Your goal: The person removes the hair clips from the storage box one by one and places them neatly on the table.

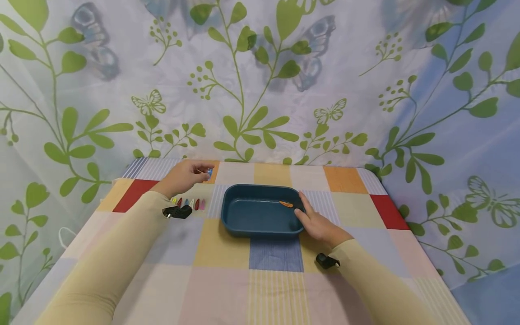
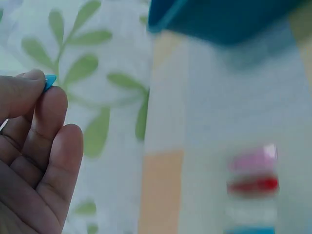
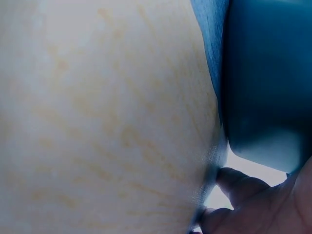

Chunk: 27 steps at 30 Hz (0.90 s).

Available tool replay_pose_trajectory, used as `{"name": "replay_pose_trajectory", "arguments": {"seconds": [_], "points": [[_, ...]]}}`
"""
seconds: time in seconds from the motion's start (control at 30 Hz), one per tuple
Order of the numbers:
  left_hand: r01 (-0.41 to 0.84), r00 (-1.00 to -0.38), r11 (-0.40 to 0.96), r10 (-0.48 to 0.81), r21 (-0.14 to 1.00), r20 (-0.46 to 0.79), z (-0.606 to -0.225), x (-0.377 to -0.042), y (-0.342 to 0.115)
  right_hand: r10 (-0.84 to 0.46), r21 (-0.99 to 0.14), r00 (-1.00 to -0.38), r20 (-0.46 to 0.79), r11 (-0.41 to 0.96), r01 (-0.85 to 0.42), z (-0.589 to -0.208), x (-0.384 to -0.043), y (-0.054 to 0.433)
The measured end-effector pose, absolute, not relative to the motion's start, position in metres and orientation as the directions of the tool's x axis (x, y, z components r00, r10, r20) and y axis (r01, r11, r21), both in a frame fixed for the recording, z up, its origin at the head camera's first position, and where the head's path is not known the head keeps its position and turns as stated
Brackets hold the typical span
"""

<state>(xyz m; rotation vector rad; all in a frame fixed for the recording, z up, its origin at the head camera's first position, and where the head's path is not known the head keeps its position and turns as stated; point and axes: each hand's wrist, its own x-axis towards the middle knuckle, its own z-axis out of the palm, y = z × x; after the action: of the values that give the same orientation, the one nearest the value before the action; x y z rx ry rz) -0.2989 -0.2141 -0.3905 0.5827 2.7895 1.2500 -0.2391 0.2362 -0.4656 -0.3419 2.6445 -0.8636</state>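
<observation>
My left hand (image 1: 188, 175) is raised over the back left of the table and pinches a small blue hair clip (image 1: 209, 173) between thumb and fingertips. Only the clip's pointed blue tip (image 2: 50, 81) shows in the left wrist view. A dark teal rectangular tray (image 1: 260, 234) stands mid-table. Inside it, toward the right end, lies an orange hair clip (image 1: 286, 204). My right hand (image 1: 321, 225) grips the tray's right end, thumb at the rim and fingers along the outer wall. Below the left wrist several hair clips lie in a row, including a pink clip (image 1: 202, 204) and a red clip (image 1: 197, 204).
A patchwork cloth (image 1: 219, 289) covers the table. Behind and on both sides hangs a curtain (image 1: 260, 90) printed with leaves and butterflies. A white cord (image 1: 64, 237) loops at the table's left edge.
</observation>
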Motion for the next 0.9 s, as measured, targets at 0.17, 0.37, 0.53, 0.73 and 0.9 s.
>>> {"name": "replay_pose_trajectory", "arguments": {"seconds": [0.17,0.37,0.53,0.73,0.9], "points": [[0.220,-0.960,0.669,0.276,0.710,0.038,-0.398,-0.292,-0.259,-0.324,-0.598,-0.915,-0.239,0.792,-0.124,-0.465,-0.239,0.236],[0.135,-0.983,0.737,0.184,0.663,-0.004,-0.414,-0.284,-0.304,-0.325,-0.595,-0.914,-0.244,0.794,-0.123,-0.467,-0.240,0.236],[0.093,-0.988,0.774,0.150,0.626,-0.038,-0.427,-0.277,-0.330,-0.322,-0.596,-0.913,-0.249,0.794,-0.118,-0.468,-0.241,0.237],[0.036,-0.989,0.802,0.114,0.596,-0.094,-0.442,-0.273,-0.349,-0.315,-0.600,-0.915,-0.251,0.793,-0.108,-0.467,-0.242,0.237],[-0.009,-0.984,0.816,0.095,0.578,-0.149,-0.453,-0.274,-0.358,-0.321,-0.603,-0.913,-0.252,0.790,-0.111,-0.466,-0.242,0.235]]}}
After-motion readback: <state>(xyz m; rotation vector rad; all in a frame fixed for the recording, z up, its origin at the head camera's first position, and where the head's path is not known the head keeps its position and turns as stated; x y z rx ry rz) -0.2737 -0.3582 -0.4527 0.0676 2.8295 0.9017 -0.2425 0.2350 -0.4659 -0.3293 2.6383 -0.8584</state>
